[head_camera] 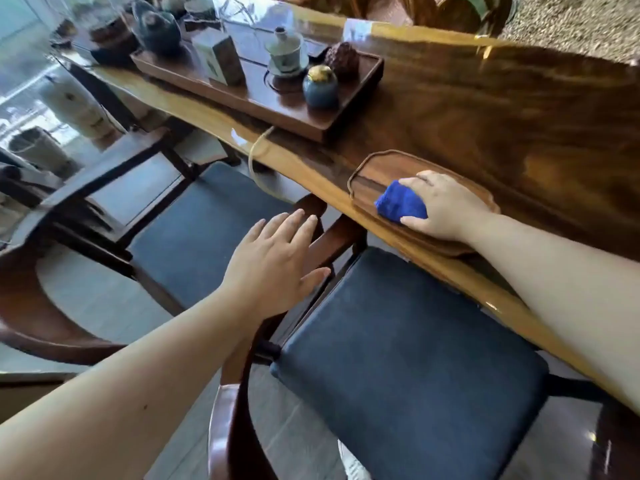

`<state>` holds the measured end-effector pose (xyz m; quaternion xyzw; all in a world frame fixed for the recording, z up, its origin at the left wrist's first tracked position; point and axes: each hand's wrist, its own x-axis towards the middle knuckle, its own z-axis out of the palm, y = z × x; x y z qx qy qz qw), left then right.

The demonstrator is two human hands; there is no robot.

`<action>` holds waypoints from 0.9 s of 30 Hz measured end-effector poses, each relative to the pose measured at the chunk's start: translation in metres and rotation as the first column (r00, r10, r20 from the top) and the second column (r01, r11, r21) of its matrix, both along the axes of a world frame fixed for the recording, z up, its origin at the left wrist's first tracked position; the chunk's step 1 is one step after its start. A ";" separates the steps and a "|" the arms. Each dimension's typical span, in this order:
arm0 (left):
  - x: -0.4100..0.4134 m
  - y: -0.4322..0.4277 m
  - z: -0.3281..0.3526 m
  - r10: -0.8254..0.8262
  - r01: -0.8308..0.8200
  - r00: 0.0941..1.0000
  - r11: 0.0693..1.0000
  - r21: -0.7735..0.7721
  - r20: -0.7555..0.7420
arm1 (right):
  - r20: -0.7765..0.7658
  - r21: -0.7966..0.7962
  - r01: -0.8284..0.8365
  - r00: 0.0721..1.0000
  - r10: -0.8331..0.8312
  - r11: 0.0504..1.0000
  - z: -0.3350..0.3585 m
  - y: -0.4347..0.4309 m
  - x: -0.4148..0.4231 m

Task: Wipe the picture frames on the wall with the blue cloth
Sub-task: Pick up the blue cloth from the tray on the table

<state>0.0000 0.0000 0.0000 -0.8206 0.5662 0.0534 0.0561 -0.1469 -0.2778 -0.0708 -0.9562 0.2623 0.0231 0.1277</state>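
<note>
Cloth (401, 203) bright blue; table (485, 109) streaked brown-gold grain; chair cushions (408, 358) dark navy.

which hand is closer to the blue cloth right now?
Right. The right hand is closed around the blue cloth on the small wooden tray. The left hand is open, off the table, over the chairs to the cloth's left.

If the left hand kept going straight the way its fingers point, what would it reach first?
Most likely the table edge, just past the chair's wooden frame under the left hand. Depth is unclear, so it might pass beneath the tabletop.
</note>
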 end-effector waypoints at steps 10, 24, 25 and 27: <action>0.015 -0.002 -0.012 0.018 -0.018 1.000 1.000 -0.011 0.004 | -0.055 -0.056 0.100 0.993 -0.103 0.993 -0.031 0.003 0.010; 0.026 0.126 0.090 0.213 -0.195 0.966 0.973 -0.123 0.148 | 0.326 -0.118 -0.398 0.850 0.414 0.910 0.108 0.167 0.096; 0.026 0.144 0.101 0.233 -0.213 0.958 0.969 -0.127 0.170 | 0.337 -0.141 -0.432 0.825 0.454 0.891 0.119 0.185 0.103; 0.024 0.183 0.125 0.269 -0.243 0.938 0.960 -0.139 0.219 | 0.363 -0.189 -0.491 0.770 0.525 0.850 0.143 0.224 0.117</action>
